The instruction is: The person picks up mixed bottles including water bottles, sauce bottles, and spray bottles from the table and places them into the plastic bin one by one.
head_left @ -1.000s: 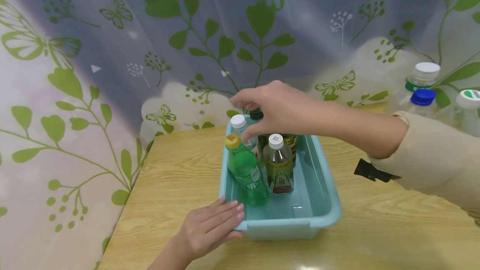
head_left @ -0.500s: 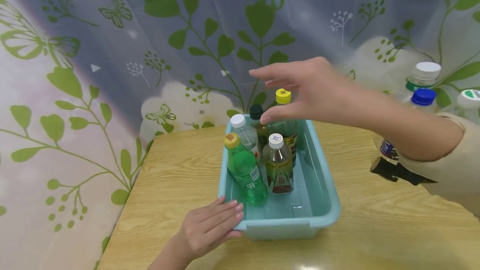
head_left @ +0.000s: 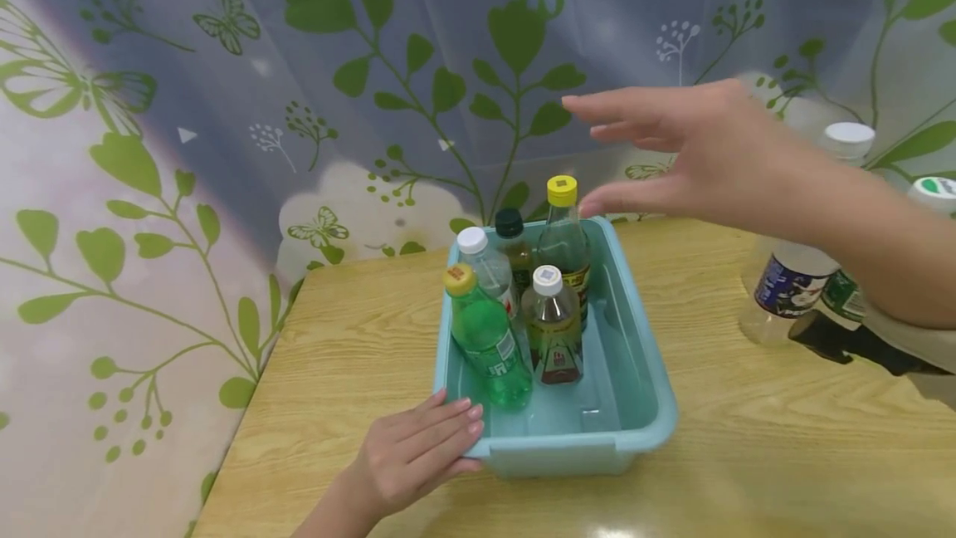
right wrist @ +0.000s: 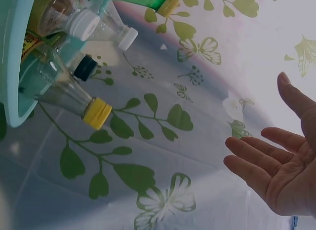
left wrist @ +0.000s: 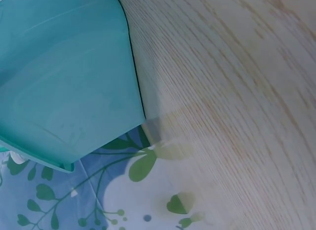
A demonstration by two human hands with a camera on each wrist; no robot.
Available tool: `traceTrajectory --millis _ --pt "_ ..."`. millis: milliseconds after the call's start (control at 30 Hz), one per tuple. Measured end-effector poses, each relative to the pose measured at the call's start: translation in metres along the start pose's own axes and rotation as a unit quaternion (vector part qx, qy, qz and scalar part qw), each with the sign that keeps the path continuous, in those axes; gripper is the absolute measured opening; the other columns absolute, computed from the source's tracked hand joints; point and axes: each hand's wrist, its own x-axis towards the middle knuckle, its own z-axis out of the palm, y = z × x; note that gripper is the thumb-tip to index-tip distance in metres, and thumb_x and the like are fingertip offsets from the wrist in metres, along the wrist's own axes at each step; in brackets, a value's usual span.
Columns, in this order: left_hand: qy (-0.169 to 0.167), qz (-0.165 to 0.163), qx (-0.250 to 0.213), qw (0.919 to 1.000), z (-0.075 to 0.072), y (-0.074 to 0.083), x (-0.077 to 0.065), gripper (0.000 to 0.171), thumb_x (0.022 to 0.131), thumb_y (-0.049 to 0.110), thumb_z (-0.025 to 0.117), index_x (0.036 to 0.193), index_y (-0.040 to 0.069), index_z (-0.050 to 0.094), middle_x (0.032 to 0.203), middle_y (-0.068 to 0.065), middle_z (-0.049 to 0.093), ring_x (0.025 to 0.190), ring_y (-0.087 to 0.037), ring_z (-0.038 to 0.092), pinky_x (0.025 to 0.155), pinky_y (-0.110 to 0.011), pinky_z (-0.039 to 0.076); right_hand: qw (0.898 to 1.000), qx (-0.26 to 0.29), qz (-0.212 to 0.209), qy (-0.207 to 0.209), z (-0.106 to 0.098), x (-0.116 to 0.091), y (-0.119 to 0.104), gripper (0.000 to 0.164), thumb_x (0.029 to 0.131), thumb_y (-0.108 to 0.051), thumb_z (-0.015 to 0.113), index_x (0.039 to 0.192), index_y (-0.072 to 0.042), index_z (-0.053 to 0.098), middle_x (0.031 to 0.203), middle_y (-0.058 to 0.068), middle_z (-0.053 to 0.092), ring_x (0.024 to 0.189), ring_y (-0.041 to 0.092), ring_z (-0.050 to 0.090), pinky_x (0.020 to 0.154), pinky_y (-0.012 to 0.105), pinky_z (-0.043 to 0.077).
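My left hand (head_left: 414,455) rests with straight fingers on the near-left corner of a light-blue plastic basin (head_left: 553,444); the left wrist view shows only the basin's side (left wrist: 64,77). Inside stand a green soda bottle (head_left: 489,347) leaning left, a brown drink bottle (head_left: 554,330) with a white cap, a clear white-capped bottle (head_left: 489,270), a dark-capped bottle (head_left: 511,227) and a tall yellow-capped bottle (head_left: 563,239). My right hand (head_left: 695,148) is in the air, right of the yellow cap, fingers spread from the thumb. The right wrist view shows its bare palm (right wrist: 291,175).
Right of the basin, partly behind my right forearm, stand several clear bottles: one with a blue label (head_left: 787,289), one with a white cap (head_left: 849,135), another with a green-marked white cap (head_left: 935,191). A leaf-patterned curtain (head_left: 358,148) hangs behind the wooden table (head_left: 343,339).
My right hand has moved up and right, away from over the bottles in the basin, uncovering the yellow-capped bottle. My left hand and the basin have stayed in place.
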Motion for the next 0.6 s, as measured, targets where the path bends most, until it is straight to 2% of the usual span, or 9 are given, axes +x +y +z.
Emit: traceTrajectory --millis 33,133,267,367,400,467,533,567,600 --pt "0.001 0.001 0.000 1.0000 0.000 0.000 0.000 0.029 0.089 0.023 0.067 0.100 -0.003 0.071 0.090 -0.014 0.073 0.080 -0.022 0.072 0.076 -0.036 0.060 1.000 -0.006 0.003 0.004 -0.003 -0.002 0.002 0.083 0.063 -0.039 0.086 0.137 -0.032 0.050 0.124 -0.006 0.063 0.103 0.009 0.065 0.080 0.016 0.054" --pt "0.003 0.003 0.000 1.0000 0.000 0.000 0.000 0.029 0.088 0.023 0.068 0.100 -0.003 0.071 0.090 -0.015 0.073 0.080 -0.022 0.072 0.075 -0.036 0.060 0.999 -0.032 0.024 0.008 -0.010 -0.008 0.007 0.085 0.061 -0.041 0.087 0.137 -0.036 0.049 0.121 -0.008 0.065 0.102 0.012 0.066 0.082 0.015 0.054" --pt "0.005 0.002 0.000 1.0000 0.001 0.000 0.001 0.029 0.088 0.023 0.068 0.100 -0.003 0.071 0.090 -0.014 0.073 0.080 -0.022 0.072 0.075 -0.036 0.060 0.997 -0.049 0.061 -0.004 -0.016 -0.018 0.018 0.086 0.062 -0.041 0.086 0.138 -0.043 0.044 0.122 -0.009 0.064 0.103 0.017 0.066 0.081 0.032 0.055" --pt "0.007 0.005 0.000 1.0000 0.001 -0.001 0.003 0.029 0.088 0.023 0.068 0.100 -0.004 0.071 0.089 -0.015 0.073 0.080 -0.022 0.072 0.075 -0.036 0.060 0.995 -0.063 0.073 -0.001 -0.020 -0.027 0.029 0.087 0.062 -0.039 0.087 0.137 -0.045 0.044 0.121 -0.007 0.065 0.102 0.021 0.067 0.086 0.015 0.052" --pt "0.007 0.006 -0.001 1.0000 0.001 -0.001 0.003 0.029 0.088 0.023 0.068 0.101 -0.004 0.071 0.089 -0.015 0.073 0.080 -0.022 0.072 0.074 -0.036 0.060 0.995 -0.071 0.072 0.003 -0.021 -0.030 0.033 0.088 0.062 -0.037 0.087 0.137 -0.044 0.044 0.121 -0.005 0.065 0.101 0.023 0.067 0.086 0.007 0.048" --pt "0.007 0.007 0.000 1.0000 0.000 -0.001 0.004 0.029 0.088 0.023 0.068 0.101 -0.004 0.071 0.089 -0.015 0.073 0.080 -0.022 0.072 0.074 -0.036 0.060 0.993 -0.086 0.078 0.013 -0.024 -0.036 0.041 0.088 0.061 -0.035 0.088 0.137 -0.043 0.045 0.119 -0.003 0.066 0.101 0.017 0.067 0.082 -0.005 0.037" --pt "0.007 0.008 0.001 0.9999 0.000 -0.001 0.004 0.029 0.088 0.022 0.068 0.101 -0.004 0.071 0.089 -0.015 0.073 0.080 -0.022 0.072 0.074 -0.036 0.060 0.991 -0.098 0.089 0.019 -0.026 -0.041 0.048 0.089 0.060 -0.034 0.089 0.137 -0.043 0.045 0.119 -0.002 0.067 0.100 0.018 0.067 0.080 -0.009 0.033" --pt "0.006 0.008 0.001 1.0000 -0.001 -0.001 0.004 0.029 0.088 0.022 0.068 0.101 -0.004 0.071 0.089 -0.014 0.073 0.080 -0.022 0.072 0.074 -0.036 0.060 0.990 -0.100 0.095 0.022 -0.027 -0.044 0.051 0.089 0.060 -0.033 0.089 0.137 -0.043 0.045 0.120 -0.001 0.066 0.102 0.011 0.066 0.081 -0.009 0.033" --pt "0.005 0.007 0.000 1.0000 -0.001 -0.001 0.005 0.029 0.088 0.022 0.068 0.101 -0.004 0.071 0.089 -0.014 0.073 0.080 -0.022 0.072 0.074 -0.036 0.060 0.989 -0.101 0.111 0.021 -0.028 -0.047 0.054 0.089 0.062 -0.033 0.088 0.138 -0.044 0.043 0.122 -0.001 0.065 0.104 0.012 0.065 0.086 -0.004 0.037"
